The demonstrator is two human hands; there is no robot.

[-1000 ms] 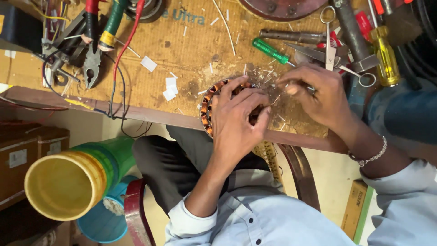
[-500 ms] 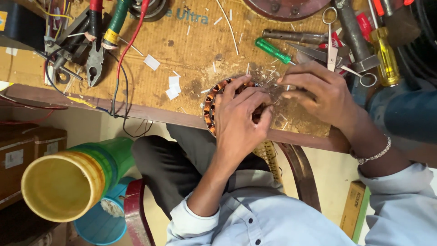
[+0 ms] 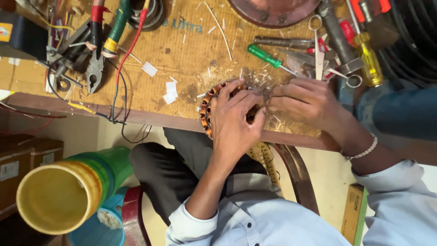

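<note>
Now | right hand [image 3: 309, 102] closer to left hand [image 3: 234, 120] | stator [image 3: 207, 109] covered

A single view is given, taken from a head-worn camera and aimed steeply down at close range. The workbench [image 3: 182, 50] is seen along the top edge, the lap below. The picture appears to be turned, perhaps upside down.

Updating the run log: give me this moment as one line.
left hand: gripping wound stator ring at workbench edge | right hand: fingertips at ring's top | green screwdriver, scissors, pliers: lying untouched
</note>
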